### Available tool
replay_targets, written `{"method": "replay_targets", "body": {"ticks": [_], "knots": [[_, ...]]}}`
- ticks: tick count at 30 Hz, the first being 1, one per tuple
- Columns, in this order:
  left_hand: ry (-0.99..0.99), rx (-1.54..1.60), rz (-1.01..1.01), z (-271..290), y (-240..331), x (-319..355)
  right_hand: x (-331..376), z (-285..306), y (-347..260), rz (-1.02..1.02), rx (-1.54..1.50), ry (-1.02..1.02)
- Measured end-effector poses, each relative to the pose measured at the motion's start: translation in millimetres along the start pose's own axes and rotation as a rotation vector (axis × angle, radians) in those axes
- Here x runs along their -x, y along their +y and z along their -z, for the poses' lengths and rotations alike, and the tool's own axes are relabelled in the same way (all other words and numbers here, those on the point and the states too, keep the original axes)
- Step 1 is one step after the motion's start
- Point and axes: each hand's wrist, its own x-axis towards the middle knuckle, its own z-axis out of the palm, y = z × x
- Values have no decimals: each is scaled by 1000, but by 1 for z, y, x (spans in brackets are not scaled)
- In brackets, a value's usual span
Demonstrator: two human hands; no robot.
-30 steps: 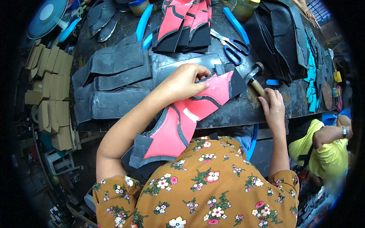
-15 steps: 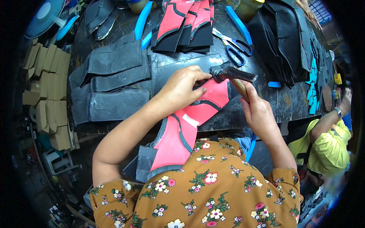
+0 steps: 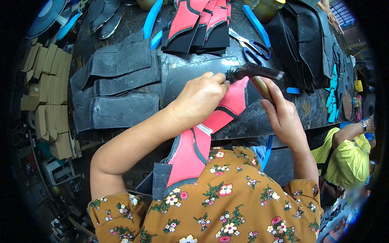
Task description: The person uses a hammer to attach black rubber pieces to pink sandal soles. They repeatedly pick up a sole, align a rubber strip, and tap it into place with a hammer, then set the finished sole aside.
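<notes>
My left hand presses down on a coral-pink and grey shoe upper piece that runs from the dark worktable down toward my lap. My right hand grips the wooden handle of a hammer. The hammer's dark metal head is over the top end of the pink piece, just beside my left fingertips.
Stacks of grey pieces lie at the left, pink and black uppers at the back, black uppers at the right. Blue-handled scissors and blue strips lie behind. Cardboard boxes stand left. A person in yellow sits right.
My right hand picked the hammer up off the table edge, raised it, and brought its head over the pink piece. My left hand slid slightly along the piece.
</notes>
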Motion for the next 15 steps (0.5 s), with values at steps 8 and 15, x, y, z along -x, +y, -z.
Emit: {"method": "replay_targets", "body": {"ticks": [8, 15], "knots": [[42, -6, -31, -4, -3, 5, 0, -8, -7, 41, 118, 31], [23, 198, 64, 11, -11, 8, 6, -25, 0, -7, 165, -28]]}}
